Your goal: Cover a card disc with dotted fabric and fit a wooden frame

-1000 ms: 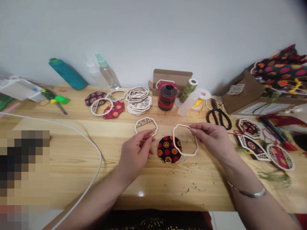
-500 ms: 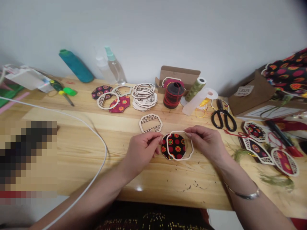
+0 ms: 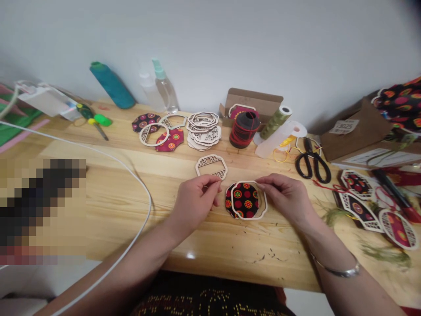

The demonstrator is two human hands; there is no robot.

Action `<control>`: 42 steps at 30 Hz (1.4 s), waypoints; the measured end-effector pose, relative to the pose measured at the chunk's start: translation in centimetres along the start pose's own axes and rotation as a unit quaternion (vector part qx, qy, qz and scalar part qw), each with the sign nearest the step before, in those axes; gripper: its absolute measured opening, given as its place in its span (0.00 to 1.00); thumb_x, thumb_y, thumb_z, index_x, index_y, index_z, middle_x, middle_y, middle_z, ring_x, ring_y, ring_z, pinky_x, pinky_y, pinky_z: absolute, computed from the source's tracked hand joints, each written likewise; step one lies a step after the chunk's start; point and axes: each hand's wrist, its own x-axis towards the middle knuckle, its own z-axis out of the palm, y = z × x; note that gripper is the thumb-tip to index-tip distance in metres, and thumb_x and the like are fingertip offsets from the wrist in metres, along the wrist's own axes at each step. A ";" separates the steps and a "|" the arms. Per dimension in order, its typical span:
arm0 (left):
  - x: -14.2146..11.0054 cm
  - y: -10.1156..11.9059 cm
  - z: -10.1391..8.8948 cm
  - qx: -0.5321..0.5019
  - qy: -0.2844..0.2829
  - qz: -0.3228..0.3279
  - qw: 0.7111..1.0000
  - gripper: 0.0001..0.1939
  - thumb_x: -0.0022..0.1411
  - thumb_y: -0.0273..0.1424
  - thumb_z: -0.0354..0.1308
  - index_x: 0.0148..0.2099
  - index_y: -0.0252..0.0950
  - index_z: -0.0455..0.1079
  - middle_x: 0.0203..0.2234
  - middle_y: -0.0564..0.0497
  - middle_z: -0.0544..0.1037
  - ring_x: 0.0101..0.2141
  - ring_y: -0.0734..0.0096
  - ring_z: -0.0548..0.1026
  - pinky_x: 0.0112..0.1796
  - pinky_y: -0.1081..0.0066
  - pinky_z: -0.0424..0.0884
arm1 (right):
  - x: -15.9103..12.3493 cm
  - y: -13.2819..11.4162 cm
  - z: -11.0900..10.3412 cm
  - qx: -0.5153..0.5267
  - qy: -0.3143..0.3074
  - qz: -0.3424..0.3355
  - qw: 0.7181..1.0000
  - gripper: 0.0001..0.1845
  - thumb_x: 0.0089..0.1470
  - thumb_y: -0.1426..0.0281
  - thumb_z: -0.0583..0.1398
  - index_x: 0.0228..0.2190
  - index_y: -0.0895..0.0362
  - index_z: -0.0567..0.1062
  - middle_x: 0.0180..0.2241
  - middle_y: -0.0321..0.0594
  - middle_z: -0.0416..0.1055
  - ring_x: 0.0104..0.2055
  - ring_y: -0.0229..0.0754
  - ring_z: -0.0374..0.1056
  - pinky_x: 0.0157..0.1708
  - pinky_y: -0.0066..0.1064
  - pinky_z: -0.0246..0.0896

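Observation:
A plain wooden octagonal frame (image 3: 249,217) lies over a black fabric piece with red and green dots (image 3: 245,201). My right hand (image 3: 283,198) grips the frame's right edge between finger and thumb. The fabric sticks out past the frame on the left. My left hand (image 3: 194,204) rests on the wooden table (image 3: 125,219) just left of the fabric, fingers curled, with nothing visible in them. Behind its fingertips lies a wooden lattice frame (image 3: 211,167), partly hidden at its lower edge.
Behind my hands stand a stack of lattice frames (image 3: 204,130), a black and red thread spool (image 3: 245,130) and black scissors (image 3: 312,162). Finished fabric pieces (image 3: 357,185) lie at right, beside a cardboard box (image 3: 355,140). A white cable (image 3: 138,173) curves along the left.
The plain frame has moved left and now lies over the black fabric. Both hands have closed in around the fabric, and the view has shifted slightly.

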 end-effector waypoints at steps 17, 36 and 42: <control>-0.3 -0.8 0.2 0.183 0.003 0.200 0.963 0.07 0.58 0.25 0.58 0.37 0.34 0.78 0.27 0.50 0.76 0.29 0.71 0.74 0.33 0.67 0.71 | 0.3 -0.4 0.9 -0.037 -0.024 -0.046 0.998 0.07 0.53 0.73 0.60 0.28 0.56 0.79 0.27 0.39 0.76 0.30 0.39 0.71 0.31 0.30 0.66; -1.1 -1.6 0.4 0.333 -0.025 0.325 0.885 0.33 0.51 0.49 0.64 0.54 0.34 0.66 0.49 0.39 0.74 0.47 0.55 0.75 0.45 0.57 0.73 | 0.3 -0.2 1.0 -0.056 -0.031 -0.034 0.997 0.07 0.53 0.72 0.60 0.30 0.57 0.79 0.29 0.40 0.75 0.31 0.39 0.70 0.33 0.31 0.65; -1.1 -1.3 0.4 0.364 -0.050 0.329 0.870 0.42 0.47 0.51 0.65 0.59 0.35 0.59 0.51 0.38 0.74 0.50 0.51 0.73 0.48 0.55 0.72 | 0.4 -0.3 1.1 -0.056 -0.034 -0.027 0.997 0.07 0.53 0.72 0.60 0.30 0.55 0.79 0.29 0.40 0.75 0.31 0.39 0.70 0.33 0.32 0.65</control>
